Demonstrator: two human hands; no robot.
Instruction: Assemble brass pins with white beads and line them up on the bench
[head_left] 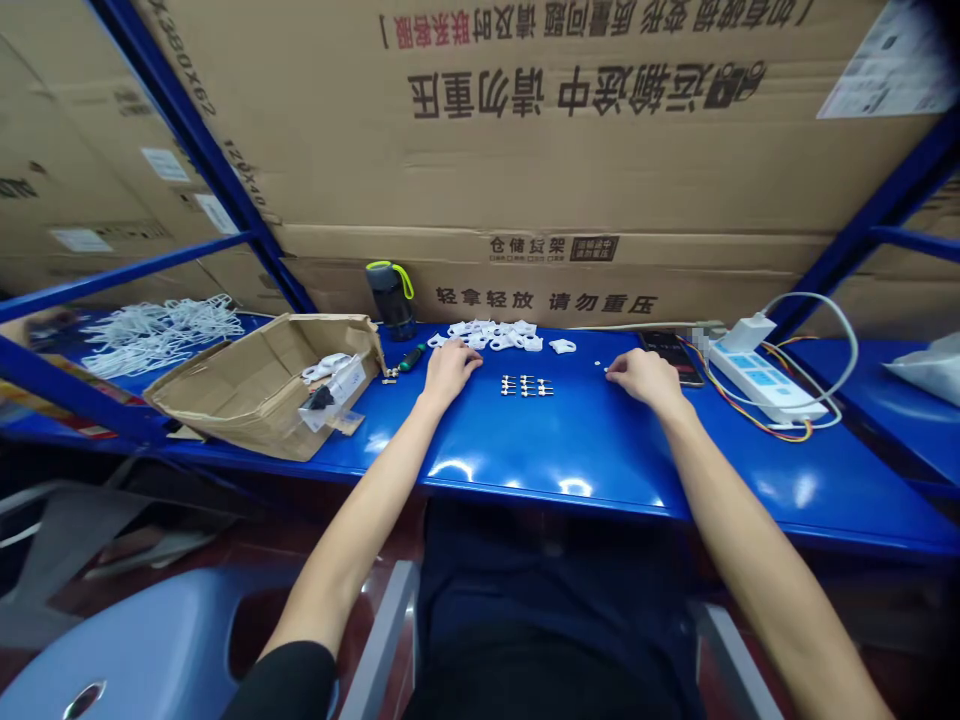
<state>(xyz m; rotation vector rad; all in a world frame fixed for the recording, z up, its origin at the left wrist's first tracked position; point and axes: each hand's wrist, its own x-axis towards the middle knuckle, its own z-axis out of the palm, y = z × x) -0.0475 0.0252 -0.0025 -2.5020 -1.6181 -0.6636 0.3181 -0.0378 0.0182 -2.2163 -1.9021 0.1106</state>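
Pins [527, 386]: small metal pieces with pale ends, laid flat in three short columns on the tabletop [555, 450], between the two hands and well apart from both; the column on the right is shorter than the other two.
Left hand [451, 370]: palm down on the tabletop, fingers bent, just in front of the left end of the white parts.
Left grip: thumb near the forefinger; I cannot tell whether anything is between them.
Right hand [641, 378]: low over the tabletop, to the right of the pins, fingertips pointing inward.
Right grip: thumb and forefinger drawn close together at a tiny white bit [607, 370]; I cannot tell whether they are clamped on it. A second bit [597, 363] lies just beside the fingertips.
White parts [491, 335]: loose heap at the back of the tabletop, behind the pins; one loose part [562, 346] lies just right of the heap.
Phone [675, 356]: flat, behind the right hand and partly hidden by it.
Power strip [765, 380]: right of the phone, with a white charger [748, 332] in it and cables around it.
Screwdriver [412, 358]: green handle, between the box and the left hand.
Bottle [391, 300]: upright behind the screwdriver.
Box [217, 405]: open cardboard, on the left, with a clear bag [337, 392] at its right end.
Cords [165, 335]: white tangle beyond the box.
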